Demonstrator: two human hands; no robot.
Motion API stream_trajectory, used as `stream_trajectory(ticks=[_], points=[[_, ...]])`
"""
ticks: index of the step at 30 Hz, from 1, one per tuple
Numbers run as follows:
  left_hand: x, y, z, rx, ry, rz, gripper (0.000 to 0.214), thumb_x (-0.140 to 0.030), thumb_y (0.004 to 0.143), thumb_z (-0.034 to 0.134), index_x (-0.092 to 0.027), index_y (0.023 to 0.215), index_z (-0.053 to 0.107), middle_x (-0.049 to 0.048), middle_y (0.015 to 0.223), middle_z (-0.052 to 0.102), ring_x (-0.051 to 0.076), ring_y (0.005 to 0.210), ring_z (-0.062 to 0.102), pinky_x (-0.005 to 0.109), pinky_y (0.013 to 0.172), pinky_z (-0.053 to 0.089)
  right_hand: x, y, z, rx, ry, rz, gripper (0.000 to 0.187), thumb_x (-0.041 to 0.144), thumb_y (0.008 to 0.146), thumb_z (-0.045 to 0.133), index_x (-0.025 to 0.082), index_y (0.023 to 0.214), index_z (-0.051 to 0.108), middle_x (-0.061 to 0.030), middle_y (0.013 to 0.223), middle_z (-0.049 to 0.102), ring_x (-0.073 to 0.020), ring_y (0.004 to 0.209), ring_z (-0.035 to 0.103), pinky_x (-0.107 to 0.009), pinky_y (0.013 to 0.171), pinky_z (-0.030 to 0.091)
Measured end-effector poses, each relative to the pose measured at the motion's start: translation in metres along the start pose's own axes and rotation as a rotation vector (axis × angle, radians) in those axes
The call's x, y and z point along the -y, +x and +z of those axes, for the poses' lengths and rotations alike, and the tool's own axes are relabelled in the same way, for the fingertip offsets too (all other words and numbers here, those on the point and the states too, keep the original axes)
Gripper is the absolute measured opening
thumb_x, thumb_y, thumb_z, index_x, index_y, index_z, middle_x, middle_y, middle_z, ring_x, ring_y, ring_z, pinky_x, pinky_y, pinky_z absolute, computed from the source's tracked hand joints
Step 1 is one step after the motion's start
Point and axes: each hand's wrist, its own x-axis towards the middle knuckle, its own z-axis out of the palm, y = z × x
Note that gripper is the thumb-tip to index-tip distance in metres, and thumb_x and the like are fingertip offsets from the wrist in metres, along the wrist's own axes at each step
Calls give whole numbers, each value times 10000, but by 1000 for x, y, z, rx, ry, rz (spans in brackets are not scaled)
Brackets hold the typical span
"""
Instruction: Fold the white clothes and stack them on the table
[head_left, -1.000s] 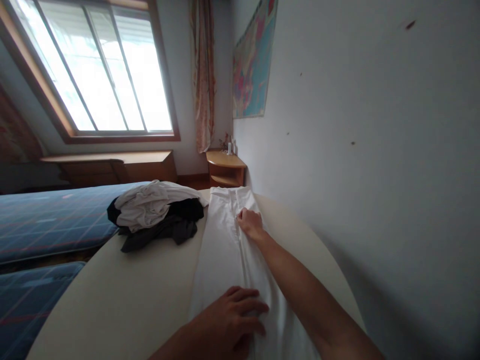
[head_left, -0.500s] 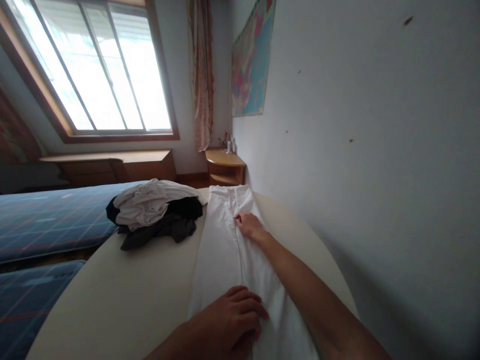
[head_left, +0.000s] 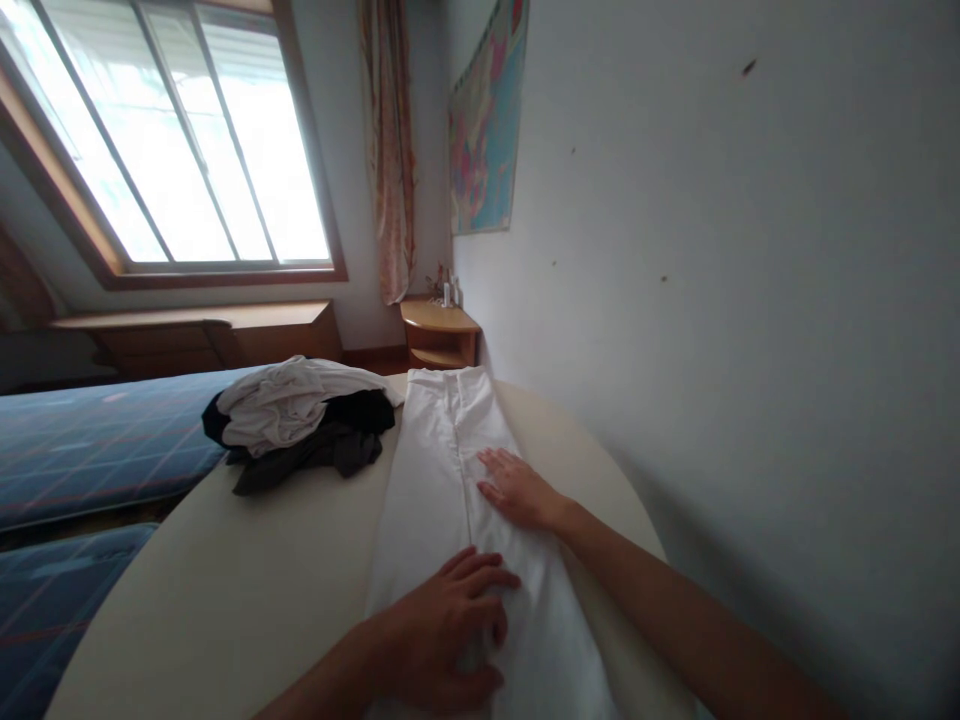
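A long white skirt (head_left: 424,480) lies lengthwise on the round table, its waistband at the far end and a seam running down its middle. It widens toward me. My right hand (head_left: 519,488) rests flat on its right half, fingers outstretched just right of the seam. Nearer to me, my left hand (head_left: 454,625) is over the lower part of the skirt. Its fingers are spread and slightly bent, the thumb apart, with no cloth visibly gripped. The skirt's near end runs beyond the bottom of the view.
A cream round table (head_left: 255,580) carries a heap of white and dark clothes (head_left: 289,410) left of the skirt. Blue plaid mattresses (head_left: 97,440) lie at the left. A white wall (head_left: 712,400) stands close on the right. A wooden corner shelf (head_left: 442,317) is behind the table.
My right hand has let go of its pinch at the seam, moved slightly toward me and right, and flattened. My left hand's fingers have spread. The view has turned slightly right.
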Motion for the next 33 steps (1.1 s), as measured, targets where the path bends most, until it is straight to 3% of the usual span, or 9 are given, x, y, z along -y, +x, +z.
stream_trajectory(ticks=[3, 7, 11, 15, 24, 29, 33], points=[[-2, -1, 2, 39, 64, -57, 686, -546, 817, 675, -278, 1415, 472, 82, 1637, 238, 389, 1506, 132, 624, 1201, 105, 7, -7, 0, 22, 35, 72, 664, 577, 995, 318, 234, 1564, 296, -110, 1625, 243, -310, 1505, 165, -471, 1204, 144], [1, -2, 8, 48, 126, -61, 796, -624, 866, 584, -327, 1544, 289, 79, 1665, 85, 406, 1505, 34, 650, 1189, 86, 26, 2, 0, 45, 67, 131, 767, 716, 951, 247, 276, 1579, 235, -105, 1648, 159, -328, 1518, 59, -502, 1200, 65], [6, -2, 9, 54, 138, -62, 811, -621, 845, 618, -358, 1540, 291, 59, 1664, 106, 402, 1504, 50, 640, 1192, 101, 41, 23, 6, 65, 70, 203, 830, 805, 893, 224, 354, 1584, 144, -80, 1662, 83, -416, 1499, -41, -642, 1147, -20], [13, -2, 2, 49, 128, -66, 826, -598, 832, 650, -351, 1538, 298, 70, 1659, 135, 393, 1504, 83, 637, 1190, 128, 43, 49, 11, 103, 34, 256, 756, 760, 918, 253, 392, 1573, 163, -68, 1667, 29, -465, 1478, -87, -737, 1073, -71], [47, -19, -15, -73, 211, -295, 763, -400, 861, 665, -306, 1534, 320, 89, 1652, 169, 324, 1519, 109, 579, 1209, 174, 30, 86, 9, 56, 6, 233, 711, 721, 940, 282, 377, 1562, 240, -64, 1663, 97, -428, 1495, -20, -716, 1096, -29], [59, -29, -18, -78, 214, -363, 788, -458, 874, 637, -248, 1550, 290, 124, 1644, 186, 323, 1517, 129, 561, 1204, 206, 30, 69, 12, -14, 40, 132, 612, 593, 992, 317, 308, 1533, 352, -59, 1626, 260, -359, 1502, 110, -609, 1168, 59], [43, -39, -21, -17, 198, -358, 877, -496, 795, 713, -271, 1541, 312, 132, 1639, 197, 364, 1508, 139, 599, 1184, 215, 37, 25, 11, 13, 59, -2, 588, 537, 1010, 324, 253, 1521, 387, -76, 1619, 275, -343, 1500, 143, -549, 1194, 93]])
